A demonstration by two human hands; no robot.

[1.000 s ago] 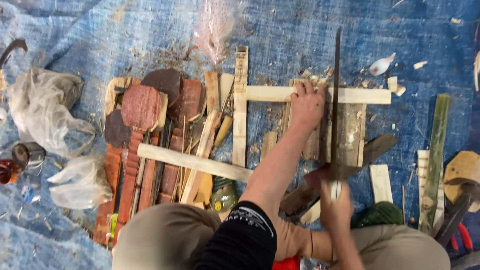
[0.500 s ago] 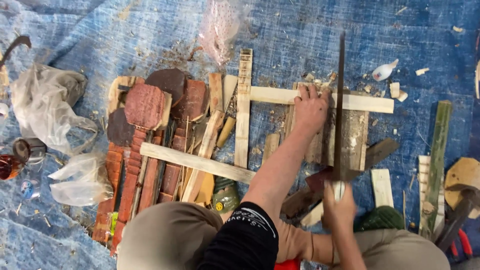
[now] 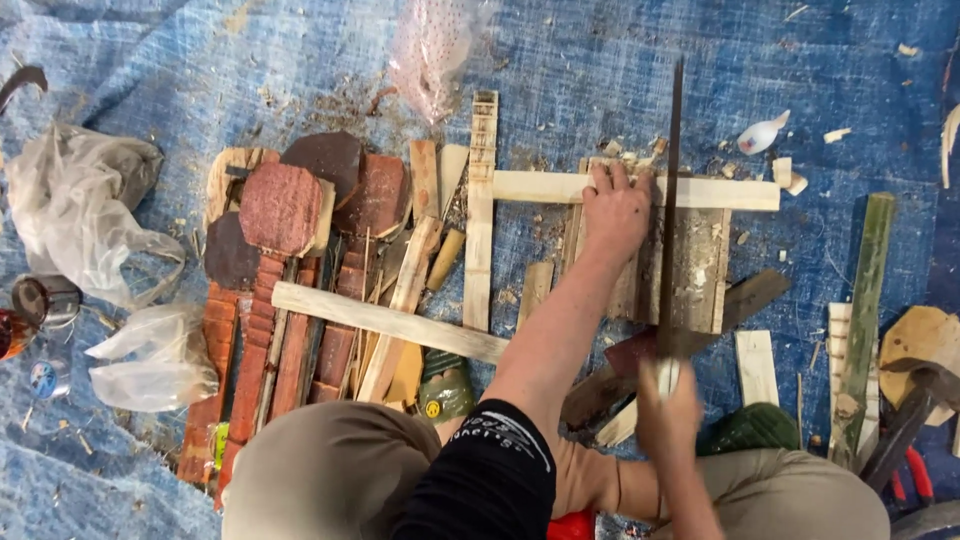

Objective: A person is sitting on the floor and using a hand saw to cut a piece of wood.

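My left hand (image 3: 615,208) presses flat on a pale wooden strip (image 3: 730,193) that lies across a worn wooden block (image 3: 698,272). My right hand (image 3: 668,418) is closed around the handle of a long dark blade (image 3: 671,190). The blade stands on edge and runs away from me over the strip, just right of my left hand. Wood chips lie around the cut.
A pile of red-brown carved pieces and pale slats (image 3: 330,270) lies to the left on the blue tarp (image 3: 200,60). Clear plastic bags (image 3: 85,215) sit far left. A green bamboo strip (image 3: 865,300) and a hammer (image 3: 915,400) lie at the right.
The blade has slid slightly forward and back over the strip. My left hand keeps its place on the wood.
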